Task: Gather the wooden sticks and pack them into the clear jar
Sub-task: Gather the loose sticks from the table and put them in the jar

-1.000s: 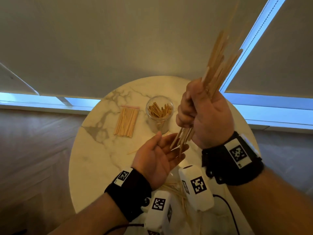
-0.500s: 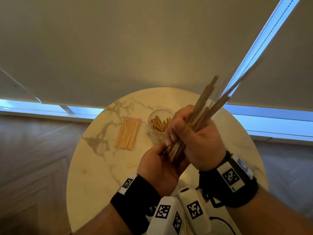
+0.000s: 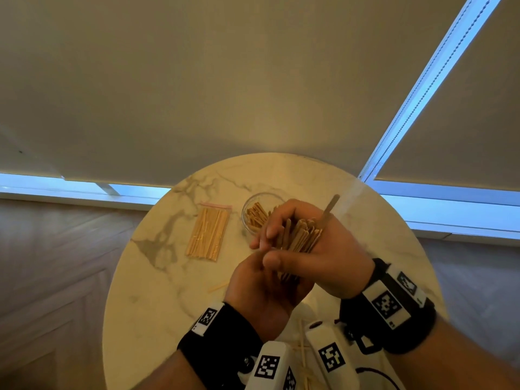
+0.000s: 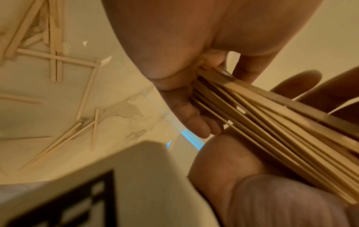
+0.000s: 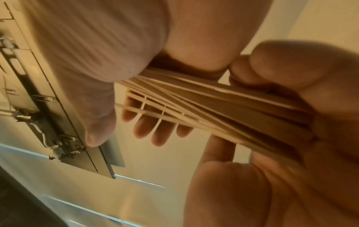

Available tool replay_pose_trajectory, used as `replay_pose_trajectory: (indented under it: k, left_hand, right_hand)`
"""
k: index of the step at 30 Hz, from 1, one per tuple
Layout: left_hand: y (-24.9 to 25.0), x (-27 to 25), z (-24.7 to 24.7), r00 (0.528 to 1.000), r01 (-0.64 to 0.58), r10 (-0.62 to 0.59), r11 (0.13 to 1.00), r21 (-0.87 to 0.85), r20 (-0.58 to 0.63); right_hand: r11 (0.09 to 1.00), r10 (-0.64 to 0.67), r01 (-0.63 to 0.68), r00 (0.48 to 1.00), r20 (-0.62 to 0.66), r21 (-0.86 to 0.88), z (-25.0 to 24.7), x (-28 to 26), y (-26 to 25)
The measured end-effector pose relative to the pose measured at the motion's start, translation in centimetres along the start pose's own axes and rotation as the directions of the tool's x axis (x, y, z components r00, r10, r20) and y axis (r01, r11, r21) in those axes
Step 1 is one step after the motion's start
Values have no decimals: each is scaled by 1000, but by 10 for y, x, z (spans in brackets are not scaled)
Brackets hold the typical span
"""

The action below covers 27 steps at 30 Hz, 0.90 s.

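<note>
Surface: round marble-look table [image 3: 157,277] with grey veins, set before pale roller blinds [image 3: 197,80]; we work above its near half.
Change: a second ago our right hand [image 3: 323,257] held the stick bundle [image 3: 298,237] high and fanned; now it is lowered, with the bundle's lower ends seated in our left hand [image 3: 261,294].
Grip, right: fingers curled round the bundle's middle.
Grip, left: palm up, fingers cupped round the bundle's lower ends.
Meaning: we judge the ends are being squared so the bundle can enter the jar; one stick stands proud at the top.
Clear jar [image 3: 260,213]: just beyond our hands, upright, partly filled with sticks.
Remaining: loose sticks [image 4: 58,61] scattered on the table; a bagged stack [image 3: 208,235] left of the jar.
Material: flat, thin, pale wood strips, square-cut ends, smooth faces.
</note>
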State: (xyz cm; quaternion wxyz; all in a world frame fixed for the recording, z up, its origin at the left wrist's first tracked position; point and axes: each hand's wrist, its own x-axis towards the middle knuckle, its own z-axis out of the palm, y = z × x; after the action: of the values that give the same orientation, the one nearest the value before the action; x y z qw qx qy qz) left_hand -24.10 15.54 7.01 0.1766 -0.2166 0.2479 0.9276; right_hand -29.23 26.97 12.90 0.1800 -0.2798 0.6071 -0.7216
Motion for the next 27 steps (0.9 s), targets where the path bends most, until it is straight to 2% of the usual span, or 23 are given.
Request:
replay_pose_trajectory:
  k: [3, 5, 8, 10, 12, 16, 18, 20, 21, 22, 24, 25, 26, 27]
  left_hand:
    - [5, 4, -7, 996, 78, -79, 997, -24, -39]
    - [9, 2, -10, 995, 69, -69, 998, -9, -66]
    - [12, 0, -6, 995, 76, -71, 995, 66, -68]
    - [13, -3, -4, 996, 55, -47, 991, 119, -71]
    - [17, -5, -2, 991, 69, -44, 979, 194, -129]
    - [28, -3, -3, 979, 119, -46, 921, 372, -198]
    - [39, -1, -3, 982, 111, -22, 869, 482, -188]
    - [51, 2, -6, 985, 61, 53, 788, 613, -166]
    - [58, 5, -11, 981, 12, 132, 694, 720, -143]
    - [65, 9, -17, 966, -47, 242, 528, 848, -97]
    - [82, 19, -28, 881, -132, 465, 58, 990, 90]
    - [91, 25, -31, 842, -134, 508, -132, 982, 183]
    - [96, 31, -33, 823, -123, 512, -264, 957, 247]
    - [101, 39, -34, 828, -108, 489, -341, 934, 274]
  right_hand:
    - [999, 7, -8, 999, 44, 32, -3, 0, -1]
    - [997, 29, -33, 998, 59, 73, -3, 2, -1]
    - [986, 50, -37, 996, 77, -165, -6, 6, -1]
    - [945, 6, 19, 997, 76, -328, -8, 9, -2]
    - [903, -51, 69, 997, 53, -424, -8, 12, -2]
    - [836, -70, 35, 997, -42, -547, -8, 13, 3]
    - [819, -69, -32, 986, -153, -573, -10, 14, 6]
    - [820, -75, -108, 954, -291, -562, -16, 17, 9]
    - [816, -83, -151, 925, -371, -559, -19, 19, 11]
    - [805, -103, -190, 888, -448, -562, -23, 21, 13]
    - [781, -167, -238, 812, -560, -578, -27, 29, 16]
    - [770, -195, -248, 786, -587, -588, -29, 35, 18]
    - [749, -220, -256, 774, -593, -612, -30, 42, 22]
    - [714, -237, -265, 780, -580, -648, -31, 50, 26]
